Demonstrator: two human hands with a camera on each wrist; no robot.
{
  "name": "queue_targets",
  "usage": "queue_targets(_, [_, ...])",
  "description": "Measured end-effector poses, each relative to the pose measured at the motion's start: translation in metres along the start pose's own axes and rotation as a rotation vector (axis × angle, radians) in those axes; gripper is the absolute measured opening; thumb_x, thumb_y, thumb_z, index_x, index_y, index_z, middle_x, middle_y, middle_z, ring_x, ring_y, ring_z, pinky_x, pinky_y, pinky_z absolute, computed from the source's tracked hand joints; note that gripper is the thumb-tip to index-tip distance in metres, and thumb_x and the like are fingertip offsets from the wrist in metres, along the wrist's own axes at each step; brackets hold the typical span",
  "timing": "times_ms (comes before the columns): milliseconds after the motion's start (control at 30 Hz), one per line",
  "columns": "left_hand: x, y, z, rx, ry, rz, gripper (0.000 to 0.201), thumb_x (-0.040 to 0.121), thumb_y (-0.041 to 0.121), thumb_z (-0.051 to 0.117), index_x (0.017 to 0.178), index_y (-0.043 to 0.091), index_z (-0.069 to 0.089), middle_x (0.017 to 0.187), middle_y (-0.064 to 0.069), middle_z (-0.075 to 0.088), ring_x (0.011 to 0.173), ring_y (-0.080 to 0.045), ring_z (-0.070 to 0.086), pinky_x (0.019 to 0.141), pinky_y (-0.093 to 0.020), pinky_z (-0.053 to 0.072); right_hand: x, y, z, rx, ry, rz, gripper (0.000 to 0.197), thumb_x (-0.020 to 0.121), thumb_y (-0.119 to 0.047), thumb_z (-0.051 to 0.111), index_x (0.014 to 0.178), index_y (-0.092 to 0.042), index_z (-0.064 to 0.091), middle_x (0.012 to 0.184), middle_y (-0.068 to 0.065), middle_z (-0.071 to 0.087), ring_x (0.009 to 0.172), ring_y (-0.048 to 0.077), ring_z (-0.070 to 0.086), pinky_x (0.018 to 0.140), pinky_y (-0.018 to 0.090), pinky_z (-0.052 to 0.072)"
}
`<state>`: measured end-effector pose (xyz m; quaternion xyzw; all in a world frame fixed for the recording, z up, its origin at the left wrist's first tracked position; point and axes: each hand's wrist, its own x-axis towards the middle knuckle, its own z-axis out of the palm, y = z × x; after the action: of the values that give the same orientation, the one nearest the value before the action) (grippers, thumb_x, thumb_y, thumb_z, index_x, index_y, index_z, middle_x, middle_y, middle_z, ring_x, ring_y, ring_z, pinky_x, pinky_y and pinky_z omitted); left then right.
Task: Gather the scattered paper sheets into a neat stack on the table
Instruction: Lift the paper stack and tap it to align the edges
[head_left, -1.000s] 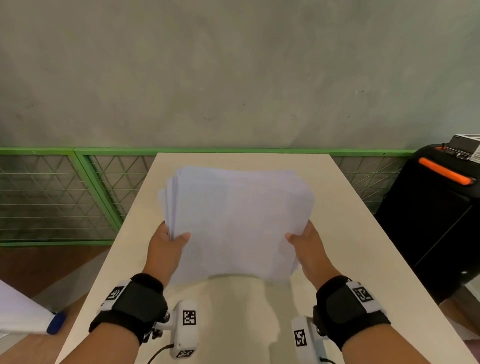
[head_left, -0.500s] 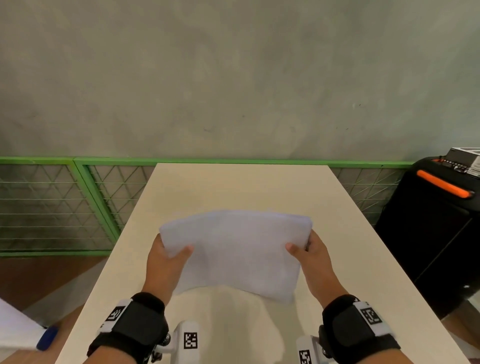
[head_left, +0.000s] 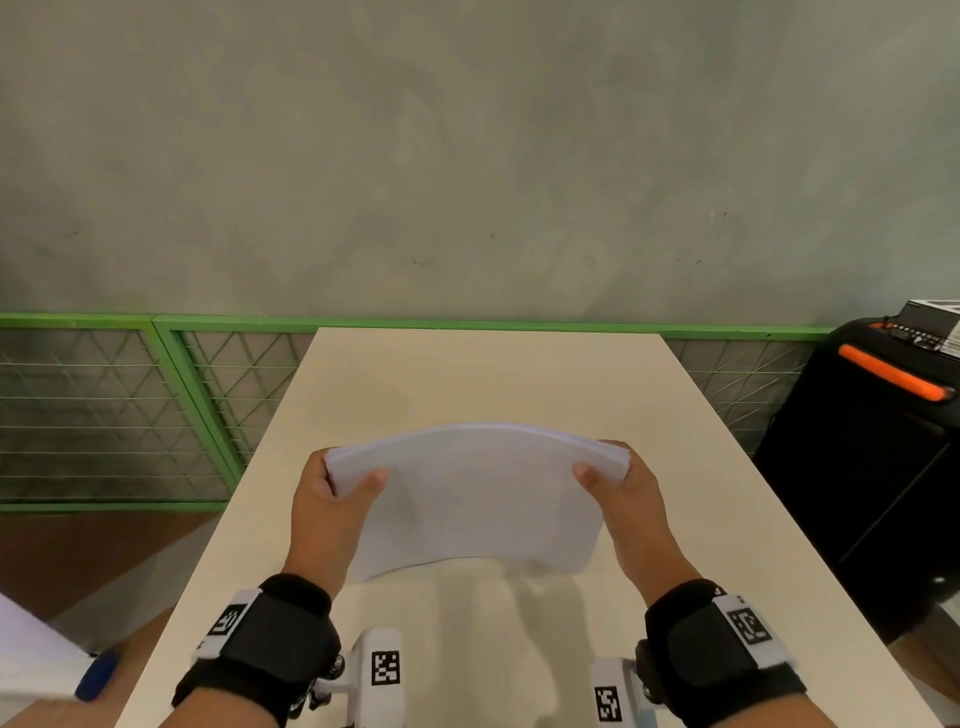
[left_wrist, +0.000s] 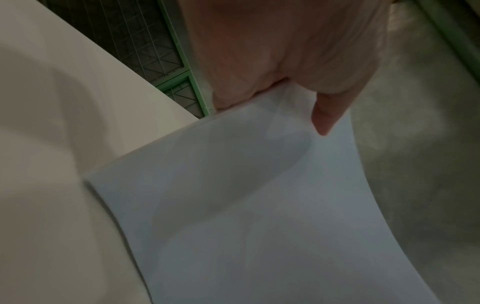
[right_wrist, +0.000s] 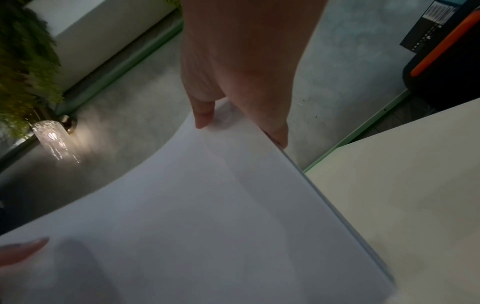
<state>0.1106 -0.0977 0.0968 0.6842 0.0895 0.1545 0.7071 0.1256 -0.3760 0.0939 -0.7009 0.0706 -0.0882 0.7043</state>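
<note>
A stack of white paper sheets (head_left: 478, 499) stands on edge on the cream table (head_left: 483, 374), bowed upward along its top edge. My left hand (head_left: 332, 499) pinches its left side, thumb on the near face. My right hand (head_left: 618, 493) pinches its right side the same way. In the left wrist view the left hand (left_wrist: 272, 92) grips the paper sheets (left_wrist: 259, 205) at an upper corner. From the right wrist, the right hand (right_wrist: 233, 107) is seen gripping the sheets (right_wrist: 207, 216) at their top edge; the edges look roughly aligned.
A green wire fence (head_left: 156, 405) runs behind and left of the table. A black case with an orange handle (head_left: 883, 441) stands to the right. A white sheet and a blue object (head_left: 96, 675) lie low at the left, off the table.
The paper has tipped from a raised, fanned spread to standing lower on its edge with its sides evened. Both hands came down toward the table and the top edge now bows.
</note>
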Motion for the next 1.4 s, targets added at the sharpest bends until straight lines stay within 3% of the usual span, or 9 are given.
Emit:
queue_targets(100, [0.002, -0.003, 0.000, -0.007, -0.043, -0.014, 0.043, 0.062, 0.024, 0.074, 0.097, 0.024, 0.050, 0.099, -0.002, 0.056, 0.093, -0.024, 0.054, 0.082, -0.039, 0.045, 0.001, 0.011, -0.003, 0.039, -0.010, 0.044, 0.045, 0.070, -0.020, 0.071, 0.112, -0.011, 0.059, 0.108, 0.012, 0.067, 0.097, 0.029, 0.064, 0.074, 0.032, 0.049])
queue_targets(233, [0.006, -0.014, -0.004, -0.037, -0.059, -0.095, 0.073, 0.050, 0.031, 0.079, 0.114, 0.014, 0.049, 0.114, -0.011, 0.059, 0.103, -0.030, 0.057, 0.084, -0.037, 0.048, 0.001, 0.022, -0.003, 0.068, -0.038, 0.103, 0.058, 0.063, -0.023, 0.073, 0.117, -0.011, 0.057, 0.115, 0.014, 0.066, 0.103, 0.030, 0.063, 0.078, 0.032, 0.049])
queue_targets(467, [0.010, -0.018, -0.001, -0.069, -0.083, -0.156, 0.093, 0.044, 0.037, 0.080, 0.127, 0.011, 0.047, 0.122, -0.013, 0.061, 0.110, -0.031, 0.060, 0.082, -0.034, 0.049, 0.003, 0.023, -0.002, 0.075, -0.068, 0.132, 0.043, 0.073, -0.014, 0.073, 0.114, -0.014, 0.058, 0.112, 0.009, 0.067, 0.099, 0.027, 0.063, 0.077, 0.030, 0.050])
queue_targets(633, [0.013, -0.018, 0.002, -0.058, -0.087, -0.172, 0.067, 0.055, 0.033, 0.078, 0.115, 0.012, 0.058, 0.112, -0.011, 0.067, 0.101, -0.030, 0.063, 0.073, -0.032, 0.050, 0.002, 0.023, 0.000, 0.053, -0.087, 0.147, 0.053, 0.065, -0.022, 0.070, 0.115, -0.008, 0.061, 0.114, 0.015, 0.068, 0.105, 0.033, 0.064, 0.078, 0.033, 0.052])
queue_targets(767, [0.011, -0.016, 0.003, -0.055, -0.084, -0.200, 0.056, 0.053, 0.042, 0.075, 0.101, 0.017, 0.061, 0.099, -0.005, 0.067, 0.087, -0.023, 0.062, 0.066, -0.030, 0.048, 0.001, 0.026, 0.003, 0.045, -0.100, 0.170, 0.056, 0.061, -0.030, 0.074, 0.112, -0.011, 0.062, 0.114, 0.014, 0.069, 0.106, 0.034, 0.064, 0.088, 0.043, 0.052])
queue_targets(933, [0.009, -0.005, 0.007, -0.095, -0.018, -0.234, 0.015, 0.084, 0.035, 0.064, 0.092, 0.024, 0.059, 0.091, 0.003, 0.063, 0.082, -0.018, 0.058, 0.064, -0.028, 0.044, 0.001, 0.019, 0.003, 0.079, -0.089, 0.131, 0.059, 0.061, -0.044, 0.072, 0.112, -0.016, 0.063, 0.112, 0.009, 0.070, 0.103, 0.029, 0.066, 0.085, 0.039, 0.054])
queue_targets(1133, [0.012, 0.010, 0.014, -0.084, 0.094, -0.219, 0.020, 0.087, 0.042, 0.056, 0.081, 0.023, 0.056, 0.082, 0.002, 0.056, 0.074, -0.015, 0.051, 0.060, -0.027, 0.038, 0.008, 0.000, 0.006, 0.182, 0.025, 0.094, 0.033, 0.087, -0.041, 0.055, 0.104, -0.015, 0.064, 0.097, 0.003, 0.065, 0.086, 0.021, 0.060, 0.070, 0.030, 0.046])
queue_targets(1300, [0.015, 0.012, 0.015, -0.091, 0.105, -0.262, 0.021, 0.087, 0.039, 0.053, 0.077, 0.021, 0.054, 0.078, -0.001, 0.054, 0.070, -0.019, 0.049, 0.061, -0.028, 0.036, 0.013, -0.008, 0.011, 0.190, 0.088, 0.144, 0.025, 0.093, -0.038, 0.048, 0.083, -0.020, 0.061, 0.078, -0.001, 0.054, 0.072, 0.018, 0.049, 0.061, 0.027, 0.037])
queue_targets(1400, [0.018, 0.012, 0.013, -0.112, 0.099, -0.280, 0.016, 0.087, 0.037, 0.052, 0.080, 0.023, 0.056, 0.079, 0.000, 0.053, 0.073, -0.020, 0.048, 0.062, -0.028, 0.036, 0.013, -0.009, 0.010, 0.212, 0.080, 0.179, 0.027, 0.094, -0.039, 0.045, 0.081, -0.019, 0.060, 0.076, -0.001, 0.055, 0.069, 0.017, 0.051, 0.060, 0.027, 0.038])
